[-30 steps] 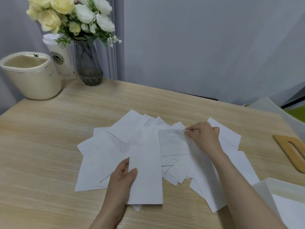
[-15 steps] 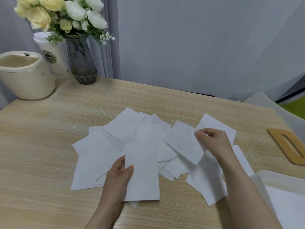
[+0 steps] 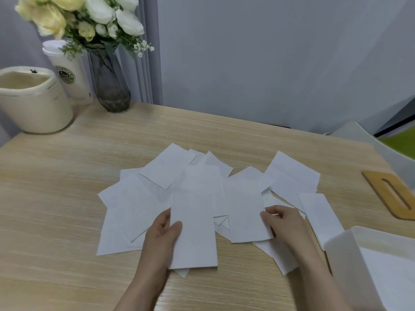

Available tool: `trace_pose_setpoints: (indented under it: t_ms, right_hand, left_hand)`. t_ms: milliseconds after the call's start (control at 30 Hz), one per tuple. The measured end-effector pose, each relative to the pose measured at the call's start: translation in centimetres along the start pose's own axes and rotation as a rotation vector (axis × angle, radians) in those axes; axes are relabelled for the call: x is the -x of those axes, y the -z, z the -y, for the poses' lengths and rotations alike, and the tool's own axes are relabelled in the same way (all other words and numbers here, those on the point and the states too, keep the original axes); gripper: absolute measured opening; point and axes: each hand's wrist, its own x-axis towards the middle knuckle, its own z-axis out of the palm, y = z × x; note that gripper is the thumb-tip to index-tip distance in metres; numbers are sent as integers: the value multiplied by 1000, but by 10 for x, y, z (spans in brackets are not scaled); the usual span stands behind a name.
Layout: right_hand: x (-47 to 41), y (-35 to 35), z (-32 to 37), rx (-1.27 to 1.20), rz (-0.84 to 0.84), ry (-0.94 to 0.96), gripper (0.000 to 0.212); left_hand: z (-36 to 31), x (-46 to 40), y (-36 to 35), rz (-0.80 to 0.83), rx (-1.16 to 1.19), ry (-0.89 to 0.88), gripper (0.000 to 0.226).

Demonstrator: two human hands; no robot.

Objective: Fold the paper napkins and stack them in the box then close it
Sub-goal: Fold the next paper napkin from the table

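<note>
Several white paper napkins [image 3: 139, 205] lie scattered and overlapping on the wooden table [image 3: 56, 187]. My left hand [image 3: 162, 232] holds a folded napkin [image 3: 193, 232] by its left edge, thumb on top. My right hand [image 3: 281, 223] pinches the right edge of another folded napkin [image 3: 246, 209], which lies just right of the first. A white box [image 3: 350, 250] stands open at the lower right, with white paper visible inside. Its wooden lid [image 3: 390, 194], with a slot in it, lies on the table at the right.
A cream container [image 3: 33, 102], a white paper cup [image 3: 71, 75] and a glass vase [image 3: 110, 86] of flowers stand at the far left corner. A chair back [image 3: 359, 135] shows past the table's right edge.
My right hand has drawn its napkin from the far middle of the pile toward me, and it now lies beside the one in my left hand. The left hand has stayed put.
</note>
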Motion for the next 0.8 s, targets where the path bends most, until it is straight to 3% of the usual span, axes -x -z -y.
trace_pose_setpoints:
  t_ms: [233, 367, 533, 800]
  right_hand:
    - [12, -5, -5, -174, -152, 134, 15]
    - [31, -21, 7, -527, 57, 39, 9]
    - [49, -56, 15, -470, 221, 52, 9]
    - [58, -76, 25, -433, 259, 81, 9]
  left_hand:
    - [0, -3, -2, -3, -25, -4, 34]
    - [-1, -2, -2, -8, -32, -7, 32]
    - [-4, 0, -4, -57, 1, -3, 27]
    - [-10, 3, -8, -76, -24, -12, 23]
